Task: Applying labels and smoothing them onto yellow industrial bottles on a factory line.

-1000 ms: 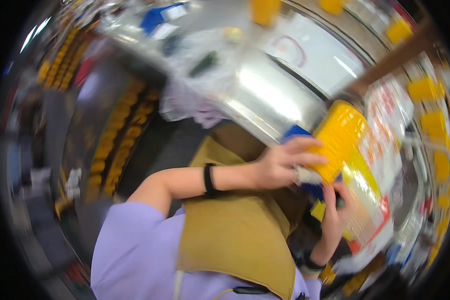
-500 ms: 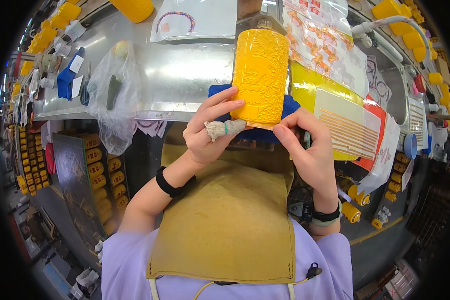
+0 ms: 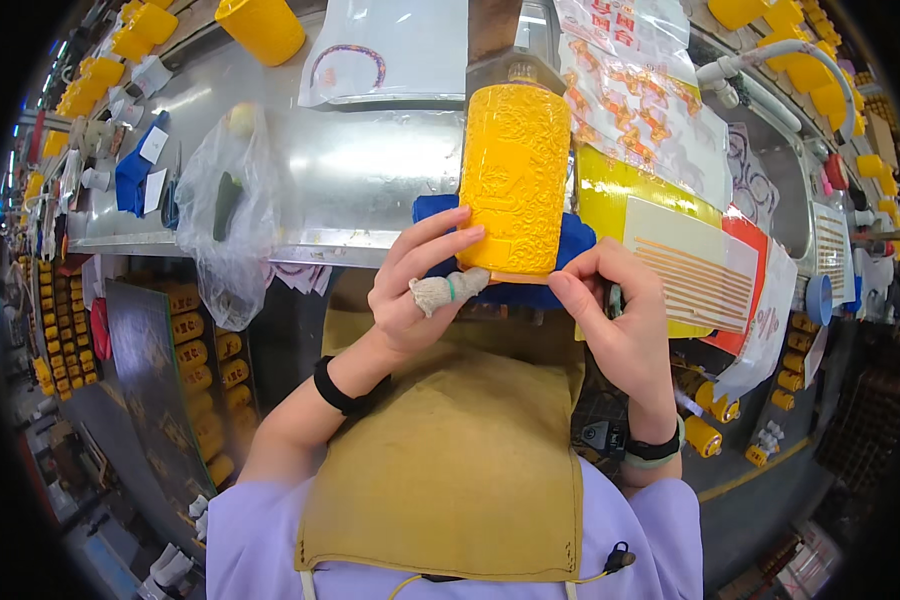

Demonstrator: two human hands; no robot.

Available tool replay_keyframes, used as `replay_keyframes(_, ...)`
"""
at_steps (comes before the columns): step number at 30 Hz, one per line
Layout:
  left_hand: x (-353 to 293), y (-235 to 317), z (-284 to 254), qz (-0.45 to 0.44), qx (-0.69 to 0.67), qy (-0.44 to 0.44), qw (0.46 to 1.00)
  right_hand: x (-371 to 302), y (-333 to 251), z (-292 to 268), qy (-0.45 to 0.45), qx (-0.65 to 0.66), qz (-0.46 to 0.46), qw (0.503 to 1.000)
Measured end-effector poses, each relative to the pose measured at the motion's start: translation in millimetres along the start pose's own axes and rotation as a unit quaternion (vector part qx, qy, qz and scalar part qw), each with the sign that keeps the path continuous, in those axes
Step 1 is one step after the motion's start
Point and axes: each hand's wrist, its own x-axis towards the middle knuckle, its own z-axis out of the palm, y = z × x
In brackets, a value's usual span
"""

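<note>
A yellow bottle (image 3: 515, 180) with raised carving lies on the bench with its clear neck away from me, over a blue cloth (image 3: 577, 238). Along its near base edge runs a thin copper-gold strip (image 3: 520, 279). My left hand (image 3: 415, 275) holds the bottle's lower left side, two fingers reaching onto it. A grey knitted cover with a green band wraps one of its digits, which presses at the strip's left end. Thumb and forefinger of my right hand (image 3: 615, 305) close together at the strip's right end. Its other fingers are curled and partly hidden.
Right of the bottle lies a sheet of copper-gold strips (image 3: 690, 262) on a yellow folder (image 3: 600, 180). Ornament sheets (image 3: 630, 100) are behind it. To the left are a plastic bag (image 3: 232, 200), a blue holder (image 3: 135, 170) and another yellow bottle (image 3: 260, 28). A white pipe (image 3: 770, 50) curves at right.
The bottle sits slightly lower in the view, as does the bench around it. Both hands keep nearly the same hold at its base.
</note>
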Motion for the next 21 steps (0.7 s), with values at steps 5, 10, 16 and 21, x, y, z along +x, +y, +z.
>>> replay_keyframes(5,3.6,4.4,-2.7,0.024,0.056,-0.029,0.998,-4.0,1.1,-1.3,0.001,0.008,0.015,1.000)
replay_keyframes(10,4.0,7.9,-3.6,0.017,0.062,-0.046,0.997,-5.5,2.7,-2.2,0.003,0.007,0.013,1.000)
replay_keyframes(16,7.7,7.0,-6.3,0.051,0.093,-0.073,0.992,-1.1,13.9,2.8,0.005,0.004,0.015,1.000)
replay_keyframes(21,13.7,12.2,-8.9,0.078,0.144,-0.098,0.982,-1.2,17.3,5.8,0.014,0.009,0.012,1.000)
